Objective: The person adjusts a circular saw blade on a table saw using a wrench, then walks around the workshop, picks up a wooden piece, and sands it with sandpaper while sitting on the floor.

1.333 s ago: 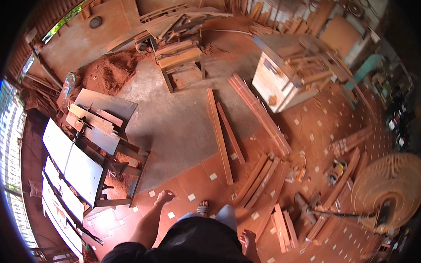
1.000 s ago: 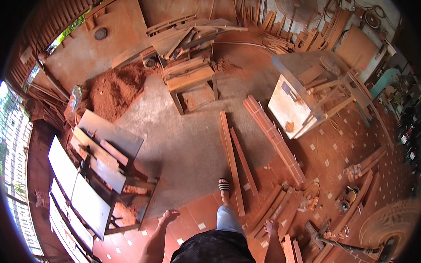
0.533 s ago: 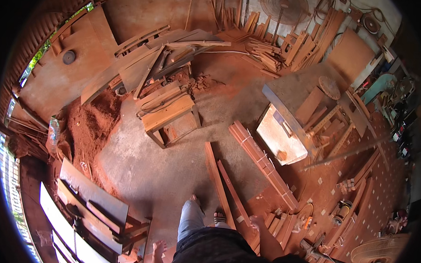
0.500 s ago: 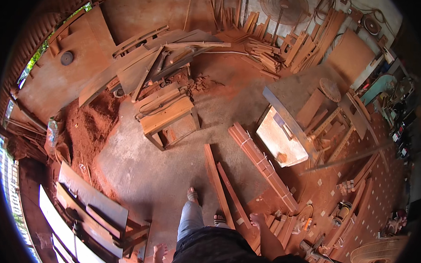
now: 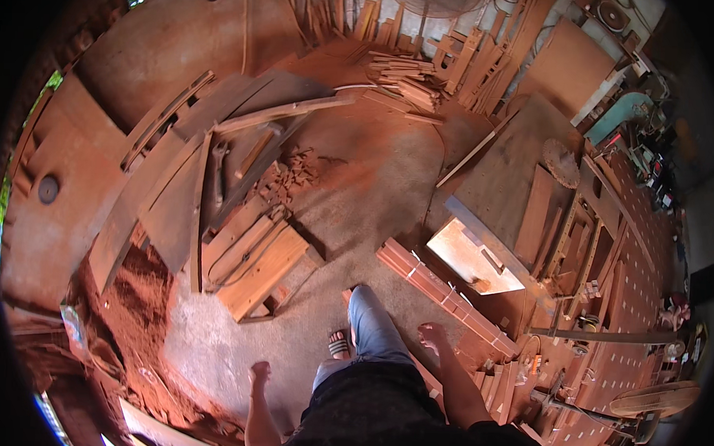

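My left hand (image 5: 260,371) hangs beside my left leg with nothing in it, its fingers loosely bent and apart, above the dusty concrete floor (image 5: 211,340). My right hand (image 5: 432,337) swings in front of my right thigh, also holding nothing, its fingers partly spread. From above, it appears close to a strapped bundle of long reddish wood strips (image 5: 449,297), but I see no grip on it. Ahead and to the left stands a small wooden bench (image 5: 265,275) with a dark cord (image 5: 249,258) lying across its top. My right leg (image 5: 373,318) is stepping forward.
Right of the bundle stands a large worktable (image 5: 503,193) with a white side panel and a round saw blade (image 5: 561,163). Boards (image 5: 166,173) and red sawdust (image 5: 134,294) lie left. Timber offcuts (image 5: 409,79) are stacked far back. A fan (image 5: 654,398) stands lower right.
I have walked forward, so the bench and worktable are nearer. My right leg has swung ahead of the left. Both hands have swung up and forward in view.
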A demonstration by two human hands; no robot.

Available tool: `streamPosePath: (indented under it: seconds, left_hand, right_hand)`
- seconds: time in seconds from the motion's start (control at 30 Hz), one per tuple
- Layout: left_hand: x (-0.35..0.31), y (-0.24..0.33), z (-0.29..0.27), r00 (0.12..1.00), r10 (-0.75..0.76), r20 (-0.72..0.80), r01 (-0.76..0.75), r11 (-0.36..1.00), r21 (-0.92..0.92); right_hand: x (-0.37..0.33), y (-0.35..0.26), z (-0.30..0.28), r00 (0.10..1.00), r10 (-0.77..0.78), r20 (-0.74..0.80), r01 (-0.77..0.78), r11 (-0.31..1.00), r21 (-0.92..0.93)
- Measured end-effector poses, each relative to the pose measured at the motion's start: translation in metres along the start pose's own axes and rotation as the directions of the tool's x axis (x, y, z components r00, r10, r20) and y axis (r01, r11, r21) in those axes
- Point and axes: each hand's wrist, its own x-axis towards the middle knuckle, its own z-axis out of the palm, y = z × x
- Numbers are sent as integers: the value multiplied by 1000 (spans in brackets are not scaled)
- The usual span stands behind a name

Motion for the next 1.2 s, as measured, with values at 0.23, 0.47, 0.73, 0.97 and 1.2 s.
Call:
streamPosePath:
  seconds: [0.23, 0.47, 0.73, 0.97, 1.2]
  left_hand:
    - [112, 323, 167, 927, 274, 257, -272, 961, -42]
    - [198, 524, 351, 867, 218, 449, -307, 942, 136]
    - [253, 743, 593, 612, 450, 650, -773, 513, 373]
    - [260, 961, 807, 553, 457, 696, -706, 701, 100]
    - [402, 1018, 901, 692, 376, 616, -709, 513, 484]
  right_hand:
    - [169, -140, 14, 992, 117, -36, -111, 983, 148]
    - [360, -318, -2, 999, 31, -29, -32, 999, -28]
    - [453, -528, -106, 949, -256, -184, 218, 955, -203]
    - [593, -650, -209, 977, -51, -208, 7, 978, -207]
    - [753, -745, -287, 979, -6, -203, -94, 874, -477]
